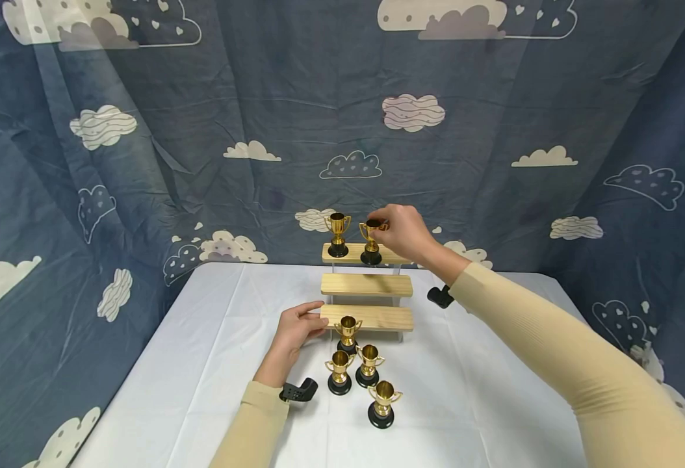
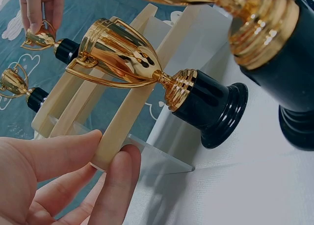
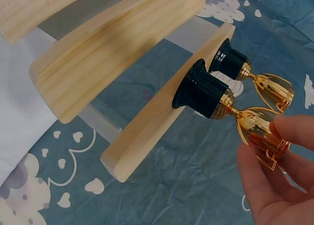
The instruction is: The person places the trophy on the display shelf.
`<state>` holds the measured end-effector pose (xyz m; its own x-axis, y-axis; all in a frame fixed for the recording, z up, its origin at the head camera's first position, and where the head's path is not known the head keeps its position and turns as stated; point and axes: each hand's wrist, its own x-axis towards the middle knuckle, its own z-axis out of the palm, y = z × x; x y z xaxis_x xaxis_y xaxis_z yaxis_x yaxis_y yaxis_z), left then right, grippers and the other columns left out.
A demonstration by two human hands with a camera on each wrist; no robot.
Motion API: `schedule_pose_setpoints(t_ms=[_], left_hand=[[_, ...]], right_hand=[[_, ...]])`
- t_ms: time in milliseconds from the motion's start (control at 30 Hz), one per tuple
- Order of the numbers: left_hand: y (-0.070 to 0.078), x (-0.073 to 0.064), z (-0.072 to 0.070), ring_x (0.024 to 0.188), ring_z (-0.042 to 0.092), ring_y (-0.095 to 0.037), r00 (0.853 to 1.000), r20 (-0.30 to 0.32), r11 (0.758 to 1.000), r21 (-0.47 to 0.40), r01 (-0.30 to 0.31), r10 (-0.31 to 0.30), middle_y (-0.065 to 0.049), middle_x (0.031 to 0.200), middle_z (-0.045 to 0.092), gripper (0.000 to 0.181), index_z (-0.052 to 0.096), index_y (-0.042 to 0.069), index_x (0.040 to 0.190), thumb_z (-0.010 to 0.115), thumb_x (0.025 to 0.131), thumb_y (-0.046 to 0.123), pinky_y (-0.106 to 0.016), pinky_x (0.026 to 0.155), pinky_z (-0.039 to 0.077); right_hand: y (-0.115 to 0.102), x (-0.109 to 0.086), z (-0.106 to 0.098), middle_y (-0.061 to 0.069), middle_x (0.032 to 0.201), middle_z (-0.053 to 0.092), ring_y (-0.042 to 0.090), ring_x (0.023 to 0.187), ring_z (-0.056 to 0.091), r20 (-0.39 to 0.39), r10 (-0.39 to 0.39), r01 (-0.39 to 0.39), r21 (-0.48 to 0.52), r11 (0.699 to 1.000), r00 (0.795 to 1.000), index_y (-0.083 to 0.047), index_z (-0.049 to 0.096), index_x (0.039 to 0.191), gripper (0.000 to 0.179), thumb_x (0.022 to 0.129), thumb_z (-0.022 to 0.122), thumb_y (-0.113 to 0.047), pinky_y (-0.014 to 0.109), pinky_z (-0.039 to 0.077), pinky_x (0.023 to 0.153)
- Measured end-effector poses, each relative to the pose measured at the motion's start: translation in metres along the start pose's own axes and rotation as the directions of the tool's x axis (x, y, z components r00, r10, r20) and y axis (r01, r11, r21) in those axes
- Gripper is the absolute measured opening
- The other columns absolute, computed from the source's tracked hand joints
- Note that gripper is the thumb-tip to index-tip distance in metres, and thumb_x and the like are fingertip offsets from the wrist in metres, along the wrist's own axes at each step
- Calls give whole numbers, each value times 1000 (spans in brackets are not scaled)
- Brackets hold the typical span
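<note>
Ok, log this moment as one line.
right hand: pinches trophy at top shelf | left hand: grips bottom shelf | four trophies: on table

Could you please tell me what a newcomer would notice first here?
Probably the gold trophies, two up at the top shelf and four on the white table. The right hand pinches the upper right trophy, and the left hand grips the lowest shelf at its left end. Behind everything hangs a blue cloth printed with clouds.
</note>
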<state>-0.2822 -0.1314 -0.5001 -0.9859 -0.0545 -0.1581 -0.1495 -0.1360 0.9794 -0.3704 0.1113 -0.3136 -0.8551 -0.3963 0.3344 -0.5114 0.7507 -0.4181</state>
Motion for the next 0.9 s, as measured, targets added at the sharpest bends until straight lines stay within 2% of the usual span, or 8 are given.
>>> schedule_pose_setpoints(t_ms=[333, 900], left_hand=[[0, 0, 0, 77, 72, -20, 1000, -7, 1000, 4, 5, -5, -16, 94, 72, 50, 67, -1, 128, 76, 80, -11, -33, 76, 63], [0, 1, -1, 76, 71, -20, 1000, 5, 1000, -7, -5, 5, -15, 93, 70, 51, 66, -4, 128, 76, 79, -12, -34, 76, 63]], right_hand=[[1, 11, 4, 8, 118, 70, 20, 82, 66, 2, 11, -11, 10, 1000, 1000, -10, 70, 129, 37, 93, 73, -16, 37, 52, 66], [1, 23, 10, 10, 120, 69, 26, 105, 64, -31, 34, -33, 26, 999, 999, -8, 69, 129, 36, 94, 73, -17, 43, 58, 82]])
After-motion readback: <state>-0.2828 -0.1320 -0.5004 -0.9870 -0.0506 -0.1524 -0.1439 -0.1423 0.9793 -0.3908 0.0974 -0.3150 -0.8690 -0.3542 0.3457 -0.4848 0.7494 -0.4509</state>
